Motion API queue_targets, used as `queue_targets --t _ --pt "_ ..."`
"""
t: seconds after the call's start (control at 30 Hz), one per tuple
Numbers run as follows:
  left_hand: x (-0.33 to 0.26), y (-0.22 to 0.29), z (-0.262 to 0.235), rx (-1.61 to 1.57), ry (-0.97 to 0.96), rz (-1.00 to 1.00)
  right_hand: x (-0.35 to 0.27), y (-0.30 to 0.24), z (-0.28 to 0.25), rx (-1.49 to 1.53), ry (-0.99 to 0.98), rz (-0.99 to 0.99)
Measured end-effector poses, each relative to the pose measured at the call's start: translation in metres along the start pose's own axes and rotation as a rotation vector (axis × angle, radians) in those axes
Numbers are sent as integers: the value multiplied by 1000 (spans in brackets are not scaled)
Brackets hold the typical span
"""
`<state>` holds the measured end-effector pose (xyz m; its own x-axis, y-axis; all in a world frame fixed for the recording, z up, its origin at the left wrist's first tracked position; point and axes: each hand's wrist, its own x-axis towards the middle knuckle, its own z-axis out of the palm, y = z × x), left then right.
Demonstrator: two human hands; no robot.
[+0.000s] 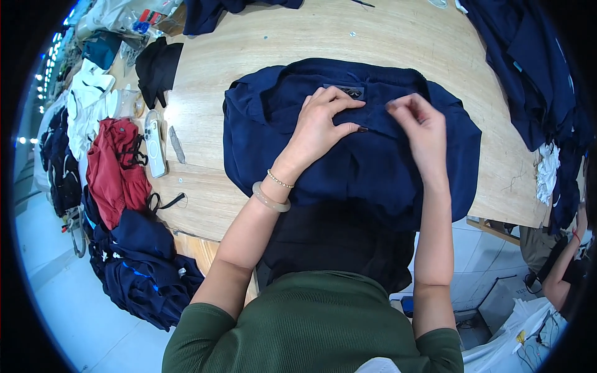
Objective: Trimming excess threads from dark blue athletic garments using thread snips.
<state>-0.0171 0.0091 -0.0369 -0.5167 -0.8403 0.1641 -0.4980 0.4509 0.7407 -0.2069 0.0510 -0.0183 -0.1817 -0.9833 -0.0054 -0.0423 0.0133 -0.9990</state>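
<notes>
A navy blue garment (373, 165) with a gathered waistband lies spread on the table in front of me. Inside its opening, a dark label (348, 92) shows partly behind my fingers. My left hand (324, 118) rests on the cloth beside the label, open, its thumb and index finger apart. To the right, my right hand (420, 118) is raised slightly over the garment with thumb and fingers pinched together. Whatever that pinch may hold is too small and blurred to make out.
The wooden table (249, 53) carries a phone (154, 146), a grey strip (176, 144) and black cloth (160, 68) on the left. Red clothing (118, 168) hangs by the left edge. More navy garments (528, 68) drape at right. A co-worker's arm (563, 267) shows at lower right.
</notes>
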Motion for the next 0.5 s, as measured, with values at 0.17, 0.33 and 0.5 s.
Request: queue_targets --t 0.17,0.33,0.5 --pt "1 -2 2 14 2 6 -5 4 20 -465 -106 -77" --pt "-1 0 0 15 -8 2 10 0 12 132 83 282" --pt "-2 2 -1 17 -16 10 14 -1 -9 350 89 257"
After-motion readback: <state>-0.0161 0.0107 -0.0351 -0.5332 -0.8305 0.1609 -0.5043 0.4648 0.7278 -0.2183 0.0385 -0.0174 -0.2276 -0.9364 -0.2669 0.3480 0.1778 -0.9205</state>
